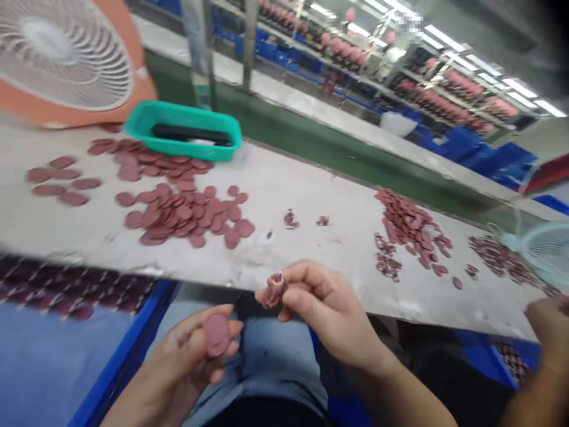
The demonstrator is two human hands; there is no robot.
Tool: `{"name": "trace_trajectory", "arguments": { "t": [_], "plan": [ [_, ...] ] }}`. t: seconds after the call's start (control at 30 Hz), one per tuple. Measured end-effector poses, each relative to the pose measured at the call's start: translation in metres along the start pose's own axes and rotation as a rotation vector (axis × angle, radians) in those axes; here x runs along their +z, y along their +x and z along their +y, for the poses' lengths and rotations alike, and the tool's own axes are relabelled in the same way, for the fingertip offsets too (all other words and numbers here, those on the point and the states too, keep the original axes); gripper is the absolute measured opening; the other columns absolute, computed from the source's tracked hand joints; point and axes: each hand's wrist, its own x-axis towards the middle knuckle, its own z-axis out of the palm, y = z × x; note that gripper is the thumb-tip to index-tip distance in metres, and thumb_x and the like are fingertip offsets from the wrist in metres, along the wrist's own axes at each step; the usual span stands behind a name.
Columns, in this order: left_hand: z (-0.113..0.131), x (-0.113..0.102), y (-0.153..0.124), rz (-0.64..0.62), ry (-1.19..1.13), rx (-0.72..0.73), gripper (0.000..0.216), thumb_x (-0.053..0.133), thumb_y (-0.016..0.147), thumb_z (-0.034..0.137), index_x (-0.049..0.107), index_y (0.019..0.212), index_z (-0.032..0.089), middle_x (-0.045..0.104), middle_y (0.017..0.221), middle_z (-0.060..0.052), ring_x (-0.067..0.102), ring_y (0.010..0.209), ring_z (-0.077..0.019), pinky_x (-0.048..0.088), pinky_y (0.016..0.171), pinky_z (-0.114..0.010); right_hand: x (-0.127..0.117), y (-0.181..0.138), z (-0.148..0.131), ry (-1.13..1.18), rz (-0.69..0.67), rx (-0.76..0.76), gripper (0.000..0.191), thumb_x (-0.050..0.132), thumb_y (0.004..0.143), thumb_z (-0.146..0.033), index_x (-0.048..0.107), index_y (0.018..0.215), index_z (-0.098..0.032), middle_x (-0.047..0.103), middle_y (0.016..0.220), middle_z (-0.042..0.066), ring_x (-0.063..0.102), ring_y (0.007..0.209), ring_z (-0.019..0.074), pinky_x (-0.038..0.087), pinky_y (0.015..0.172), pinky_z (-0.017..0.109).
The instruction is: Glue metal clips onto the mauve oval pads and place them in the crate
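Between the thumb and fingers of my left hand [189, 350] is a flat, dusky-pink round disc [217, 335], held over my lap. My right hand [331, 311] pinches a small pink and metallic-looking piece [273, 290] at its fingertips; its exact kind is too blurred to tell. The two held things are apart. On the white table ahead lies a heap of similar pink discs [178, 213]. Two small shiny pieces [291, 219] sit on the table beyond my right hand.
An orange fan [144, 71] and a green tray [231, 151] with dark items stand at the left. More discs [406, 222] and shiny pieces [387, 261] lie to the right. A blue bin [120, 367] is beside my left arm. Another person's hand [551, 326] is at the far right.
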Motion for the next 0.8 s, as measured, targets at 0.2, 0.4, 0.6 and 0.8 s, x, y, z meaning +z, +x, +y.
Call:
{"name": "trace_trajectory", "arguments": {
  "t": [0.2, 0.4, 0.6, 0.8],
  "plan": [
    [0.001, 0.008, -0.017, -0.137, -0.011, 0.012, 0.044, 0.094, 0.056, 0.049, 0.083, 0.086, 0.019, 0.073, 0.071, -0.001, 0.065, 0.062, -0.0121, 0.051, 0.051, -0.017, 0.035, -0.015, 0.016, -0.337, 0.019, -0.201, 0.011, 0.074, 0.090, -0.026, 0.075, 0.100, -0.024, 0.072, 0.084, 0.000, 0.067, 0.076, 0.0122, 0.054, 0.070, 0.024],
    [-0.002, -0.006, -0.020, -0.224, -0.014, 0.049, 0.039, 0.091, 0.063, 0.048, 0.083, 0.088, 0.020, 0.072, 0.067, -0.001, 0.063, 0.062, -0.0114, 0.054, 0.055, -0.016, 0.042, -0.014, 0.011, -0.555, -0.083, -0.338, 0.008, 0.071, 0.091, -0.015, 0.074, 0.098, -0.013, 0.074, 0.083, 0.002, 0.067, 0.075, 0.0108, 0.052, 0.074, 0.022],
    [-0.003, -0.006, -0.018, -0.245, -0.008, 0.041, 0.037, 0.090, 0.065, 0.047, 0.083, 0.090, 0.020, 0.073, 0.069, -0.001, 0.064, 0.063, -0.0110, 0.054, 0.055, -0.016, 0.042, -0.012, 0.012, -0.609, -0.118, -0.395, 0.009, 0.070, 0.092, -0.015, 0.072, 0.100, -0.012, 0.075, 0.084, 0.003, 0.067, 0.076, 0.0114, 0.052, 0.076, 0.024],
    [0.000, 0.004, -0.023, -0.121, -0.038, 0.024, 0.044, 0.095, 0.055, 0.047, 0.082, 0.085, 0.017, 0.072, 0.066, -0.001, 0.065, 0.061, -0.0113, 0.053, 0.051, -0.014, 0.039, -0.012, 0.011, -0.666, -0.167, -0.434, 0.011, 0.068, 0.093, -0.013, 0.072, 0.102, -0.010, 0.076, 0.086, 0.005, 0.068, 0.078, 0.0129, 0.052, 0.077, 0.027]
  ]
}}
